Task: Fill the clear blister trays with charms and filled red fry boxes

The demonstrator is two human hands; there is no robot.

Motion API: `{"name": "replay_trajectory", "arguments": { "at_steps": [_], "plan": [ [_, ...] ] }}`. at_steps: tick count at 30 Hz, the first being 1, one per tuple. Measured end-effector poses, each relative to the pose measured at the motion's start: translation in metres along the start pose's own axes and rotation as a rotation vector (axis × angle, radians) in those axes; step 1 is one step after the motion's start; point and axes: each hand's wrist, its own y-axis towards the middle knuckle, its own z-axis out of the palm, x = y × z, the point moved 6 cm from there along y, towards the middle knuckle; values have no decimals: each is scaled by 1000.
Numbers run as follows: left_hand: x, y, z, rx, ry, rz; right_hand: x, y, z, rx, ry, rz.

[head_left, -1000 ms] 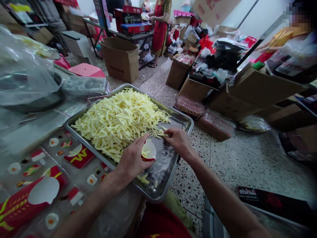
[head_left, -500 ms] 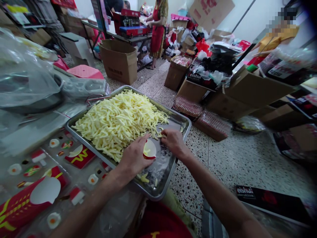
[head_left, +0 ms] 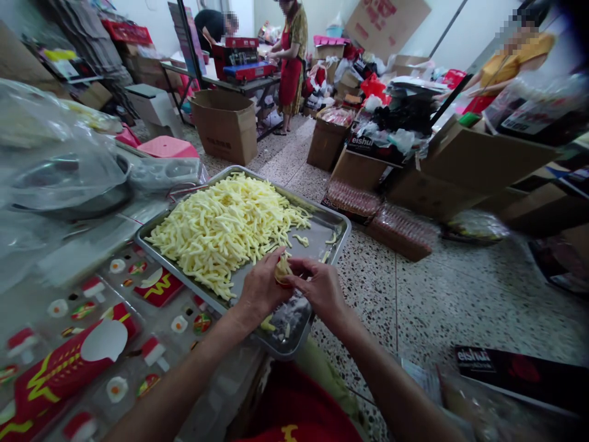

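My left hand (head_left: pixel 261 287) is closed around a small red fry carton (head_left: pixel 278 280) over the near part of a metal tray (head_left: pixel 344 232). My right hand (head_left: pixel 321 290) meets it at the carton's mouth. Its fingers pinch pale yellow fry-shaped sticks (head_left: pixel 284 266), which stand up out of the carton. Most of the carton is hidden by my fingers. A large heap of the same sticks (head_left: pixel 225 224) fills the far and left side of the tray. A few loose sticks (head_left: pixel 301 240) and white powder lie on the bare metal.
Left of the tray are stacked red fry cartons (head_left: pixel 59 377) and another flat carton (head_left: pixel 159 286) on a food-patterned cover. A plastic-covered metal bowl (head_left: pixel 69 184) stands behind them. Cardboard boxes (head_left: pixel 224 126) crowd the speckled floor. Co-workers stand farther back, one in a red apron (head_left: pixel 289 73).
My right hand has come from the tray's right side to the carton, bringing sticks to its mouth. The carton has turned in my left hand. The view has shifted slightly.
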Motion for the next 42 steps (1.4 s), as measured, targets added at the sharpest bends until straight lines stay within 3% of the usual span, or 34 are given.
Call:
{"name": "replay_trajectory", "arguments": {
  "at_steps": [7,10,13,18,21,23,25,28,31,34,36,39,42],
  "plan": [
    [-6,-11,0,-88,-26,30,12,-5,-2,-84,-337,-7],
    [-5,-19,-9,-130,-22,16,29,-4,13,82,-427,-100],
    [-4,-30,-30,-182,-33,12,53,-7,25,254,-410,-257],
    [-4,-60,-77,-301,-88,-88,83,-14,23,116,-319,-372],
    [-5,-99,-94,-398,-122,-198,91,-39,49,314,-141,-367],
    [-2,-130,-102,-473,-140,-215,88,-61,73,497,-71,-360],
    [6,-165,-111,-507,-115,-191,82,-74,94,497,-77,-428],
    [15,-234,-135,-577,0,-208,83,-91,147,634,-40,-561],
    [7,-323,-160,-786,99,-382,114,-128,205,805,61,-686],
    [-12,-412,-174,-1016,224,-574,164,-191,254,976,128,-756],
    [-17,-464,-182,-1086,276,-661,196,-238,283,1086,184,-803],
    [-2,-542,-204,-1126,322,-816,227,-289,318,1158,171,-893],
    [33,-622,-251,-1135,464,-1007,231,-298,337,1123,92,-969]
  ]
}}
